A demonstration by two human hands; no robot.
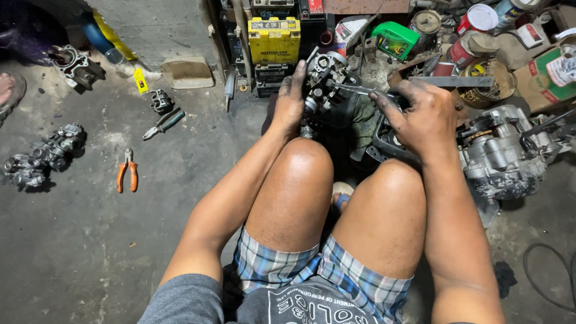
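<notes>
I sit on the floor with my bare knees up. My left hand (291,99), black with grease, grips the side of a small metal carburettor (326,75) held above my knees. My right hand (420,117) is closed around a slim metal tool (354,89) whose tip reaches into the carburettor. A dark rag lies under the part, partly hidden by my hands.
An engine block (501,150) stands at right. Orange-handled pliers (127,174), dark pliers (163,123) and carburettor parts (42,156) lie on the concrete at left. A yellow battery (274,39), a green container (393,39), tins and boxes crowd the back. A cable (549,279) loops at lower right.
</notes>
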